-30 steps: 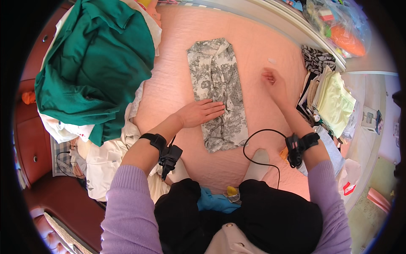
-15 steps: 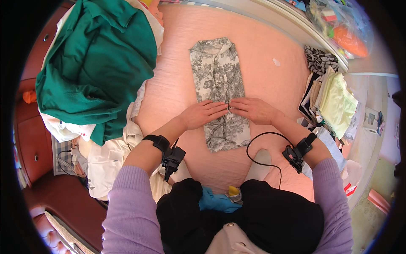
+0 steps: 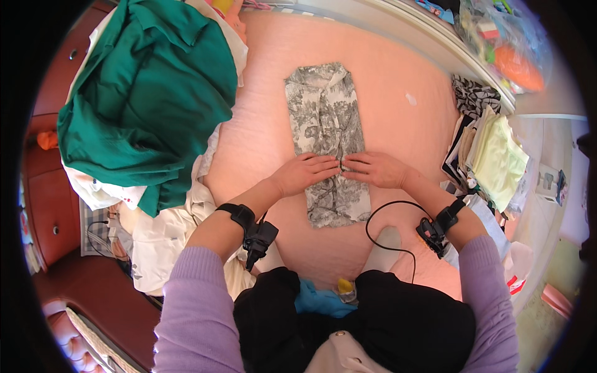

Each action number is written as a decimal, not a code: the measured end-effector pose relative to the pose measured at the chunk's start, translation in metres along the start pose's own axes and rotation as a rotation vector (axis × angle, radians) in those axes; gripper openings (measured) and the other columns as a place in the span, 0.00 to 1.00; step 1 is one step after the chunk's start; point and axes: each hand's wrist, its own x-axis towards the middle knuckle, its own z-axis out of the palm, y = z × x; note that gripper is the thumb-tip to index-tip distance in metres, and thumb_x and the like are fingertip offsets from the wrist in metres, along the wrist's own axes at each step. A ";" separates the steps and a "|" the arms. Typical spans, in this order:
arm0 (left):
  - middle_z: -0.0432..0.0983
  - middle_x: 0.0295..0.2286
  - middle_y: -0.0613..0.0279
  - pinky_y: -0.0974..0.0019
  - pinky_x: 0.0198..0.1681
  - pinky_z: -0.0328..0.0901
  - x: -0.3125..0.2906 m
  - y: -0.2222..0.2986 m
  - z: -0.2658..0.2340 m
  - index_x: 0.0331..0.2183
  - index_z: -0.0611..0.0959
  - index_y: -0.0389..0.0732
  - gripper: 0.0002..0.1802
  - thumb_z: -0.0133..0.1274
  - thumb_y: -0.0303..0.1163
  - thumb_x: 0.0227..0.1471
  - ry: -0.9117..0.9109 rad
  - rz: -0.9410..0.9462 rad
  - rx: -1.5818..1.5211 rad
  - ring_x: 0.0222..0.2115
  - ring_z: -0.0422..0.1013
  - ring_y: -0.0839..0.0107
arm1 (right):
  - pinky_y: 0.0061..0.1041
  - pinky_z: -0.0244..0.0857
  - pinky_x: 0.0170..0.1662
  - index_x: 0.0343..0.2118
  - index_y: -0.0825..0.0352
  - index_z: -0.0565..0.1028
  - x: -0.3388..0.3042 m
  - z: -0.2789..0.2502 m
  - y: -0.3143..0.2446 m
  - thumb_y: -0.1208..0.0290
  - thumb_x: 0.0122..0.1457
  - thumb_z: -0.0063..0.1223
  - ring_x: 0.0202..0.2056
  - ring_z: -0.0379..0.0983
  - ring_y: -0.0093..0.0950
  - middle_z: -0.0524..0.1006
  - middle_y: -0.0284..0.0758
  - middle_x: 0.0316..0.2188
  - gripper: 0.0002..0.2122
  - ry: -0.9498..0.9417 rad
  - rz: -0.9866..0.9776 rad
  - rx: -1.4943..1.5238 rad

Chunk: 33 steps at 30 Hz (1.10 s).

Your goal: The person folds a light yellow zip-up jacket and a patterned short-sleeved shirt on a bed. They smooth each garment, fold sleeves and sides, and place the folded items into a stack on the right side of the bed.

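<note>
A grey-and-white printed shirt (image 3: 333,112) lies folded into a long narrow strip on the pink bedcover (image 3: 398,56), its collar at the far end. My left hand (image 3: 308,173) rests flat across its middle from the left, fingers stretched out. From the right, my right hand (image 3: 376,170) lies the same way on the cloth. The fingertips of both hands nearly meet over the shirt's centre line. Neither hand grips anything, and the fabric under the fingers is hidden.
A large green garment (image 3: 149,105) tops a heap of clothes at the left, with white cloth (image 3: 165,239) below it. Folded clothes (image 3: 497,155) are stacked at the right. A black cable (image 3: 376,217) loops beside my right forearm. My legs border the near side.
Both hands have slid slightly toward the near end of the shirt, still flat on it. The whole view has shifted a little; the shirt stays folded as before.
</note>
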 end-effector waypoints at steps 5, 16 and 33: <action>0.69 0.54 0.59 0.61 0.55 0.61 0.012 -0.011 -0.019 0.57 0.72 0.46 0.27 0.47 0.30 0.54 -0.160 -0.215 -0.324 0.56 0.66 0.66 | 0.27 0.70 0.48 0.41 0.64 0.77 0.011 -0.008 0.017 0.71 0.53 0.50 0.47 0.72 0.32 0.75 0.33 0.44 0.13 -0.079 0.286 0.383; 0.70 0.52 0.57 0.59 0.52 0.66 0.047 -0.072 -0.044 0.57 0.67 0.37 0.29 0.47 0.44 0.61 0.583 -1.315 -1.657 0.50 0.70 0.64 | 0.24 0.69 0.35 0.43 0.71 0.75 0.059 0.006 0.090 0.59 0.65 0.48 0.31 0.73 0.21 0.77 0.33 0.35 0.17 0.425 1.503 1.569; 0.75 0.46 0.62 0.63 0.49 0.65 0.037 -0.072 -0.050 0.54 0.70 0.41 0.24 0.52 0.21 0.55 0.615 -1.158 -1.489 0.47 0.70 0.72 | 0.26 0.56 0.24 0.31 0.71 0.76 0.053 0.034 0.055 0.69 0.58 0.55 0.19 0.61 0.21 0.70 0.33 0.17 0.09 0.704 1.319 0.814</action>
